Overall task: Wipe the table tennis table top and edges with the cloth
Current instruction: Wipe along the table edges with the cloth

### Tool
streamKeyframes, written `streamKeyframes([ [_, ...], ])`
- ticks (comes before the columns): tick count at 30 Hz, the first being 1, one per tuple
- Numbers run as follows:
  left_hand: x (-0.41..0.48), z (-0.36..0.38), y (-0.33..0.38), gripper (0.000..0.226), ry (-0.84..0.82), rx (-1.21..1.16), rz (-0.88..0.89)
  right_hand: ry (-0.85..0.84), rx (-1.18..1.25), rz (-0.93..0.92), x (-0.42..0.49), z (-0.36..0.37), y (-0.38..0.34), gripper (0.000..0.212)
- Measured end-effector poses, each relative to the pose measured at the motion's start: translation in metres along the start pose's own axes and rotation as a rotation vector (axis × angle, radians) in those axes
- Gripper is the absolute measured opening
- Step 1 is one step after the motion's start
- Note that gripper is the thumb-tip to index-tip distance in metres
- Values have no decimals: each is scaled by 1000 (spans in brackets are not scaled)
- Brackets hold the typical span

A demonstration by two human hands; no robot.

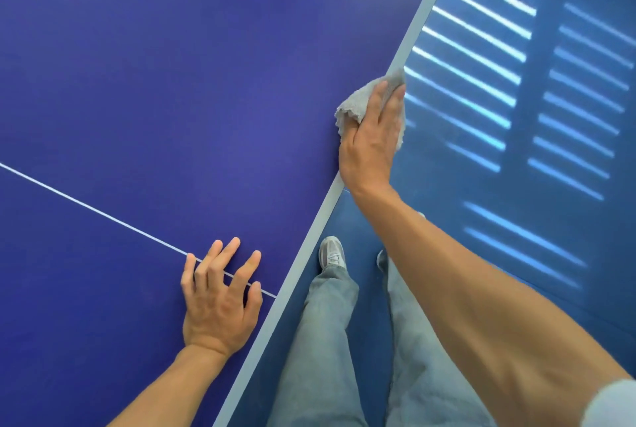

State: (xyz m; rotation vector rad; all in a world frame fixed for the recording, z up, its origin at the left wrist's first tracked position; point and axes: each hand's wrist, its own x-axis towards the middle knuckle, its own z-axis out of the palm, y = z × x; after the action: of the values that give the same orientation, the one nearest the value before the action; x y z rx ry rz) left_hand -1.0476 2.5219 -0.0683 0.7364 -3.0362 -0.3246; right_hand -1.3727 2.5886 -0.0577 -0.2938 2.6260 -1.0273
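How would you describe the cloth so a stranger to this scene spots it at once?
Find the blue table tennis table and follow its pale edge band upward. Under the right hand, draped over that edge, lies the cloth: grey, crumpled, soft against smooth blue surfaces.

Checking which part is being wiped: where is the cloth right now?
In the head view, the grey cloth sits right of centre on the table's white edge, pressed under the right hand.
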Motion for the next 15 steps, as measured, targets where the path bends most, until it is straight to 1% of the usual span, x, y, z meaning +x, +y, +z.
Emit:
streamKeyframes([
  [2,0,-2,0,43,2,-14,1,-25,-182,-98,-13,1,6,70],
  [5,3,-5,1,42,15,-17,-17,-103,-326,-288,-49,-1,20,72],
  [6,2,-5,3,42,19,-16,-25,-139,-345,-314,-57,-2,25,75],
  [8,2,-8,7,41,24,-20,-39,-188,-356,-308,-56,-7,27,77],
  [10,9,-11,11,38,33,-1,-78,-178,-277,-258,-31,-9,18,75],
  [11,16,-13,15,37,41,8,-120,-155,-201,-201,-13,-9,11,73],
  [13,43,-18,23,35,70,2,-213,-87,24,-30,30,-11,-4,75],
  [15,81,-22,35,33,129,-19,-242,-33,281,140,70,-17,-12,84],
])
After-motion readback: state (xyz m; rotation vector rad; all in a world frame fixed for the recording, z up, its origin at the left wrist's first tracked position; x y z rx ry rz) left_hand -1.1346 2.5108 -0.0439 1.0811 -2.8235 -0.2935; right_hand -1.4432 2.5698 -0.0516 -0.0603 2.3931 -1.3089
